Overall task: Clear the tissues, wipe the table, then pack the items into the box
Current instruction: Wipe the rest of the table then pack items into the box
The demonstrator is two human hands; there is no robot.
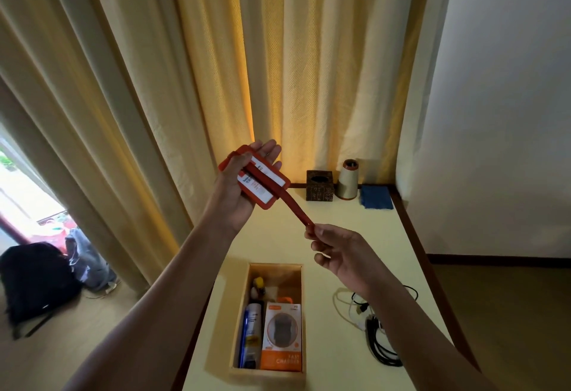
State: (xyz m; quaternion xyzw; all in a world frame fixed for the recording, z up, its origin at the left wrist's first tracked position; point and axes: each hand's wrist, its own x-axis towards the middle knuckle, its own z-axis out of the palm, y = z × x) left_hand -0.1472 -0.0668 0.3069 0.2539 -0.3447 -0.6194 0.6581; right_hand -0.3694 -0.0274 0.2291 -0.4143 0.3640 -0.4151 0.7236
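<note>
Tag (pixel 269 188) lies in left hand (pixel 234 194); right hand (pixel 338 253) pinches its strap (pixel 294 209).

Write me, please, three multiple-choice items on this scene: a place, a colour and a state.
1. Where on the table is the cloth? A near edge; B far right corner; C middle.
2. What colour is the strap? A red; B black; C green.
3. What is the right hand doing? A lying flat; B pinching the strap; C making an empty fist.
Key: B, it lies beside the cone at the far end; A, it matches the tag in the left hand; B, its fingers close on the strap's end.
</note>
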